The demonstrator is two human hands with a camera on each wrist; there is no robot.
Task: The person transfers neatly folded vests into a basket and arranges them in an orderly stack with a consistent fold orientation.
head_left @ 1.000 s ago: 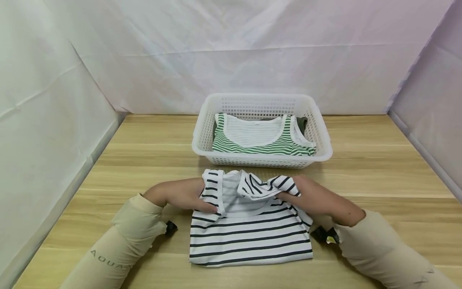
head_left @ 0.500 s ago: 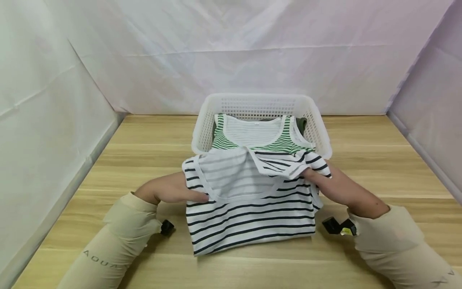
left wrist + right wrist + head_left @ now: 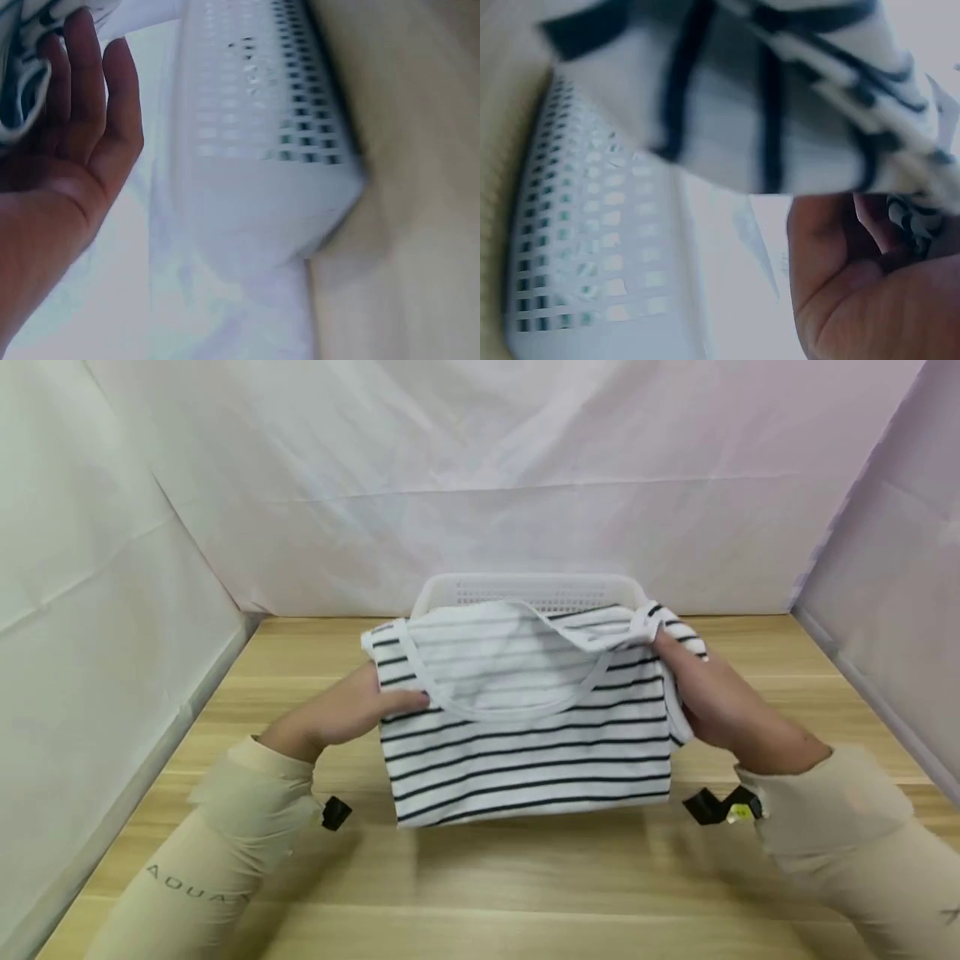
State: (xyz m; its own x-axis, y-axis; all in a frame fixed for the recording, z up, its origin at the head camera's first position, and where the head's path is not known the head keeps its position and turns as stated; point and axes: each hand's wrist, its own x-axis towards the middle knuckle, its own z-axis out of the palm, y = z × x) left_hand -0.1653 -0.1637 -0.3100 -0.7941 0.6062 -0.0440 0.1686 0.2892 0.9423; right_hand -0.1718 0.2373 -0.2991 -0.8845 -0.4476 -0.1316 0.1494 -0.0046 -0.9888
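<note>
A folded white tank top (image 3: 525, 760) with black stripes hangs in the air before the basket, neckline up, in the head view. My left hand (image 3: 341, 708) grips its left side, thumb in front and fingers behind. At the right shoulder, my right hand (image 3: 712, 702) pinches a bunched strap. In the left wrist view the fingers (image 3: 86, 90) are behind the cloth, only loosely bent. Striped fabric (image 3: 720, 105) fills the upper part of the right wrist view, above the right hand (image 3: 877, 292).
A white perforated plastic basket (image 3: 525, 581) stands at the back of the wooden table (image 3: 480, 877), mostly hidden behind the tank top. Its slotted side wall (image 3: 255, 187) shows close to the left hand. White sheets (image 3: 465, 460) enclose the table at the back and sides.
Both hands have lifted the striped tank top off the table and carried it forward toward the basket. It now covers the green-striped top lying inside.
</note>
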